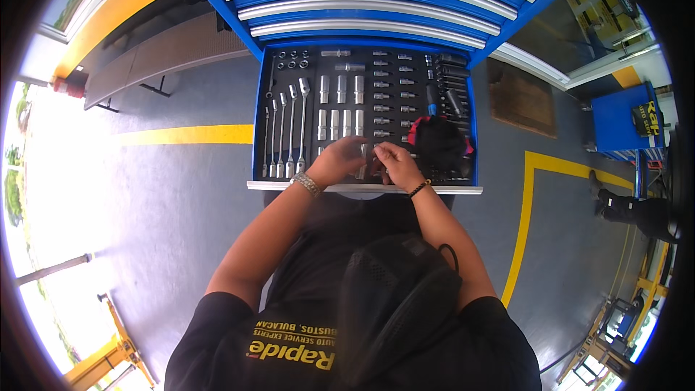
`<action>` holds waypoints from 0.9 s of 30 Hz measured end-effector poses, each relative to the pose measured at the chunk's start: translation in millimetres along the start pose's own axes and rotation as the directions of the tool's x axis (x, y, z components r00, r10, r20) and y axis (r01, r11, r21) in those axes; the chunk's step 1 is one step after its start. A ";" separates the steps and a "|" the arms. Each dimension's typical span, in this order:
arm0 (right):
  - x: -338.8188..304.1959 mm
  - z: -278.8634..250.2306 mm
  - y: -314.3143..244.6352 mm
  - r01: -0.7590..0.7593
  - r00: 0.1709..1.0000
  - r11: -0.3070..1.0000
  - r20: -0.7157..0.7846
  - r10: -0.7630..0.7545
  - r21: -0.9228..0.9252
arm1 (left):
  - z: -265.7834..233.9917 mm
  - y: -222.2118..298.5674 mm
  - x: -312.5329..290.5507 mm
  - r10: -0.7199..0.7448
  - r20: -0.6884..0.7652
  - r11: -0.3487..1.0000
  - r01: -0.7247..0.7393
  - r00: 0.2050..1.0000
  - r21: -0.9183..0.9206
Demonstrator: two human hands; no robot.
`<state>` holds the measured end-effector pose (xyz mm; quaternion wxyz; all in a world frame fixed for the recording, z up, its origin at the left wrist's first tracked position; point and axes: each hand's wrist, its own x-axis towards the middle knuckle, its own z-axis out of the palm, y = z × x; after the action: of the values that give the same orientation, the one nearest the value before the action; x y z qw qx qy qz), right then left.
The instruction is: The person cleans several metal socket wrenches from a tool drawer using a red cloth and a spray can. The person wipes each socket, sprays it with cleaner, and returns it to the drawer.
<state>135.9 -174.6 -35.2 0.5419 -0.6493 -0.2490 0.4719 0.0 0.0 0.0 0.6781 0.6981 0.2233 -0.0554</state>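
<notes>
My left hand (339, 162), with a metal watch at the wrist, is over the front of an open tool drawer (293, 187). Its fingers point inward and stay a little apart, with nothing visible in them. Close beside it, my right hand (398, 166) has its fingers curled and drawn together; whatever they may hold is hidden. Under and beyond the hands, deep sockets (341, 89) lie in rows in black foam. Long flex-head wrenches (292, 130) fill the left side, and short bit sockets (382, 95) stand to the right of the middle.
A black and red cloth or glove bundle (439, 143) rests on the drawer's right side, near a blue-handled tool (432, 100). Closed drawers of the blue cabinet (362, 6) rise behind. A bench (166, 54) stands left; another person's leg (630, 210) shows far right.
</notes>
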 end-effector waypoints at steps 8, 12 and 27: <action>2.1 1.6 -7.3 0.024 0.997 0.944 -0.071 -0.001 0.330 | -25.2 11.3 -6.6 -0.026 -0.165 0.906 0.093 0.986 0.413; 4.0 -0.7 -1.6 0.036 0.996 0.954 -0.090 -0.009 0.299 | -22.4 0.2 -1.3 0.086 -0.169 0.808 0.031 0.982 0.588; 5.8 -2.5 8.9 0.145 0.985 0.983 -0.106 -0.133 0.108 | -10.0 -5.5 10.7 0.110 -0.245 0.752 0.081 0.963 0.654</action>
<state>138.9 -173.4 -45.6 0.6220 -0.6203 -0.2389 0.4138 5.2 12.2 -8.4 0.3525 0.8944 0.2735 -0.0301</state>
